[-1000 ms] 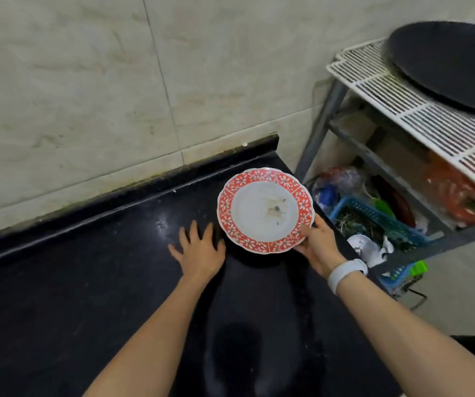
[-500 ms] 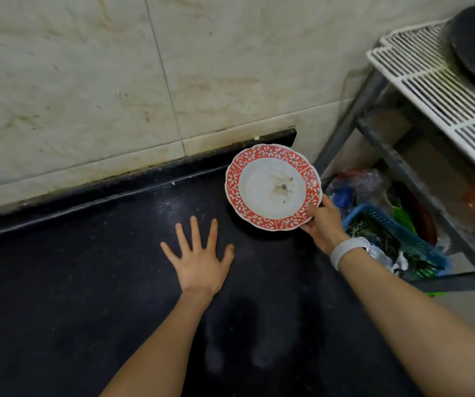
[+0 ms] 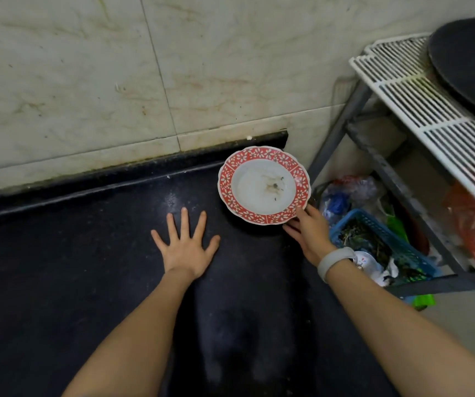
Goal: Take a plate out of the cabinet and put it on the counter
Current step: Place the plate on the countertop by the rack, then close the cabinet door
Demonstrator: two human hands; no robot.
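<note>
Red-rimmed plate (image 3: 263, 184) sits at the far right corner of the black bench (image 3: 58, 267), close to the back wall and right edge. Right hand (image 3: 309, 233) pinches its near rim, thumb on top, fingers under; plate looks slightly tilted, maybe not fully down. Left hand (image 3: 186, 245) lies flat on the bench, fingers spread, holding nothing. Plate looks ceramic: stiff, breakable, smooth glaze. Rim pinch works; lower it gently, away from the edge. Wire rack (image 3: 419, 90) stands beside.
</note>
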